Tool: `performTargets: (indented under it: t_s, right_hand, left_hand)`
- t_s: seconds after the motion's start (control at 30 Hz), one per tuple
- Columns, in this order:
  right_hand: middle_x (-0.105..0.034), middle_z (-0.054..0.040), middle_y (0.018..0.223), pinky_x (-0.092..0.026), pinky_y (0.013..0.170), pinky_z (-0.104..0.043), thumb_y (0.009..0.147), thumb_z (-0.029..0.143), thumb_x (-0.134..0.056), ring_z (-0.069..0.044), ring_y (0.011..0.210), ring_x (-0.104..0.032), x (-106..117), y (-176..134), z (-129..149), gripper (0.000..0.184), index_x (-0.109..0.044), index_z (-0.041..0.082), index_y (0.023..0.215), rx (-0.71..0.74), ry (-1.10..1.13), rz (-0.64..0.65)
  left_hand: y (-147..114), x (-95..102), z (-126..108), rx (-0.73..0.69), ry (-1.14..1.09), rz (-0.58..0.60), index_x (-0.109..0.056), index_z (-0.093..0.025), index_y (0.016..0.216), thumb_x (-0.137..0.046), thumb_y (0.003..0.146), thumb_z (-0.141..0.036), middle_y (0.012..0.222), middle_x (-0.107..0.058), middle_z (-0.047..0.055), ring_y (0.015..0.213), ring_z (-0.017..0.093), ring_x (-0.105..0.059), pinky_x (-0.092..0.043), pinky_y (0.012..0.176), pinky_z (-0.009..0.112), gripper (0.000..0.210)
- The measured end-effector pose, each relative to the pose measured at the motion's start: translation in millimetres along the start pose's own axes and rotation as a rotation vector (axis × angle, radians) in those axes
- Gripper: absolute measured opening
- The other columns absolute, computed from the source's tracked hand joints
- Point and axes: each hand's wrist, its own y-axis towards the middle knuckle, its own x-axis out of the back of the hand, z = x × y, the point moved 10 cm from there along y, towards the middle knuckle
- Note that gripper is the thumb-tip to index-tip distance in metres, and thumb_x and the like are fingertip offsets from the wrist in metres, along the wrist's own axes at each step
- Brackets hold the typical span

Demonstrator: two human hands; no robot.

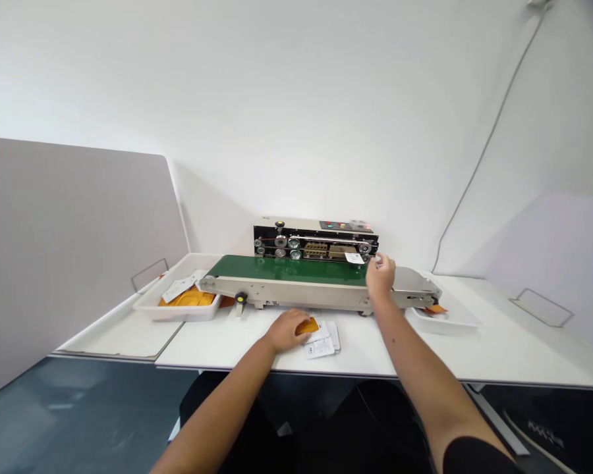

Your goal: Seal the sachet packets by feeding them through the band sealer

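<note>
My left hand (287,331) is closed on a small orange packet (307,326), low over the white table. Beside it, white printed sachets (322,345) lie in a loose, overlapping pile. Farther right, my right hand (380,275) is at the infeed end of a band sealing machine (316,238), its fingers curled together. A whitish bit shows at the fingertips, too small to name. Just left of that hand, a white sachet (354,258) hangs at the machine's rollers, above the green conveyor belt (286,270).
At the belt's left end stands a white plastic bin (148,306) with orange and white packets inside. Another white bin (454,321) sits under the machine's right end, with orange pieces in it. Pale panels (79,243) flank the table, and a cable (489,138) runs down the wall.
</note>
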Motion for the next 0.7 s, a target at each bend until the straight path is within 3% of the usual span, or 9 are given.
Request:
performTargets:
  t_s: [0.03,0.07,0.13,0.2,0.27,0.33,0.47,0.57,0.7]
  right_hand:
    - [-0.065,-0.0106,0.098,-0.050,0.081,-0.033,0.089,0.032,-0.052,-0.022,0.092,-0.060,0,-28,20,0.030,-0.067,0.017,0.110,0.176,-0.036,0.021]
    - [-0.065,-0.0105,0.098,-0.050,0.083,-0.035,0.091,0.031,-0.049,-0.023,0.092,-0.061,-11,-61,34,0.029,-0.068,0.018,0.108,0.305,-0.037,0.132]
    - [-0.067,-0.0098,0.101,-0.051,0.086,-0.036,0.092,0.028,-0.048,-0.023,0.094,-0.062,-43,-136,49,0.029,-0.068,0.021,0.113,0.492,-0.032,0.461]
    - [-0.066,-0.0096,0.115,-0.048,0.097,-0.042,0.089,0.029,-0.057,-0.026,0.107,-0.060,-67,-205,51,0.042,-0.061,0.025,0.130,0.669,-0.116,0.709]
    - [-0.058,-0.0108,0.134,-0.042,0.106,-0.048,0.083,0.032,-0.066,-0.030,0.124,-0.052,-80,-244,39,0.064,-0.048,0.027,0.144,0.748,-0.222,0.799]
    - [-0.052,-0.0122,0.143,-0.040,0.108,-0.051,0.082,0.033,-0.068,-0.032,0.130,-0.046,-85,-250,22,0.074,-0.040,0.026,0.150,0.716,-0.295,0.778]
    - [-0.059,-0.0118,0.135,-0.042,0.105,-0.050,0.086,0.030,-0.064,-0.032,0.127,-0.050,-89,-237,-1,0.067,-0.042,0.024,0.149,0.614,-0.332,0.738]
    - [-0.061,-0.0109,0.132,-0.040,0.105,-0.050,0.088,0.029,-0.062,-0.032,0.127,-0.048,-83,-232,2,0.063,-0.043,0.023,0.148,0.615,-0.324,0.694]
    - [-0.067,-0.0079,0.119,-0.040,0.102,-0.047,0.095,0.025,-0.053,-0.028,0.115,-0.053,-67,-231,20,0.042,-0.057,0.025,0.136,0.646,-0.245,0.589]
  left_hand:
    - [0,-2.4,0,-0.001,0.003,0.015,-0.065,-0.022,0.117,-0.070,0.081,-0.036,0.116,-0.069,0.010,0.107,0.028,-0.063,-0.047,0.094,0.038,0.040]
    - [0,-5.3,1,-0.001,0.007,0.036,-0.064,-0.023,0.121,-0.070,0.080,-0.036,0.118,-0.069,0.010,0.107,0.028,-0.063,-0.047,0.094,0.038,0.043]
    - [-1,-9.7,2,0.006,-0.002,0.064,-0.065,-0.024,0.121,-0.069,0.080,-0.033,0.116,-0.071,0.008,0.103,0.027,-0.066,-0.049,0.092,0.036,0.043]
    - [-1,-12.1,5,0.017,-0.022,0.078,-0.068,-0.023,0.116,-0.067,0.080,-0.027,0.111,-0.073,0.007,0.098,0.025,-0.067,-0.050,0.089,0.034,0.036]
    - [-1,-12.2,9,0.028,-0.019,0.075,-0.071,-0.022,0.109,-0.065,0.082,-0.022,0.106,-0.074,0.007,0.094,0.024,-0.068,-0.051,0.086,0.033,0.028]
    - [0,-8.3,12,0.018,0.007,0.041,-0.072,-0.022,0.106,-0.062,0.085,-0.019,0.102,-0.075,0.008,0.093,0.024,-0.068,-0.050,0.087,0.034,0.024]
    - [-1,9.9,17,0.009,0.044,-0.126,-0.072,-0.021,0.104,-0.061,0.090,-0.022,0.095,-0.074,0.008,0.090,0.023,-0.066,-0.050,0.086,0.035,0.018]
    - [-5,19.4,26,0.079,0.031,-0.214,-0.070,-0.020,0.107,-0.064,0.091,-0.030,0.095,-0.074,0.009,0.088,0.023,-0.066,-0.051,0.084,0.035,0.020]
    - [-8,12.5,29,0.153,-0.079,-0.164,-0.068,-0.021,0.114,-0.065,0.089,-0.033,0.103,-0.074,0.008,0.089,0.022,-0.068,-0.053,0.082,0.033,0.028]
